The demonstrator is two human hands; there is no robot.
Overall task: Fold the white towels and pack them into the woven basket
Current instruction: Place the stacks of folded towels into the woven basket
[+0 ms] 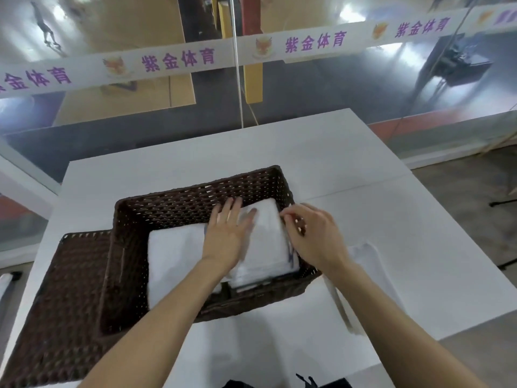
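The woven basket [195, 189] is sitting on the white tabletop [405, 225], and two piles of folded white towels are lying side by side inside it. The left pile [173, 256] is resting untouched against the basket's left half, while the right pile [268, 247] is filling the right half up to the far wall. The left hand [228, 231] is lying flat on top of the right pile, fingers straight and pointing away, pressing the cloth down. The right hand [310, 233] is hovering at that pile's right edge, just inside the basket's right wall, with its fingers curled and thumb and forefinger drawing close together; whether they are actually pinching the towel's edge I cannot tell. The two hands are working near each other but are not touching. A flat woven lid [70, 298] is lying just beside the basket on its left, and another white towel [363, 253] is lying on the tabletop under the right forearm.
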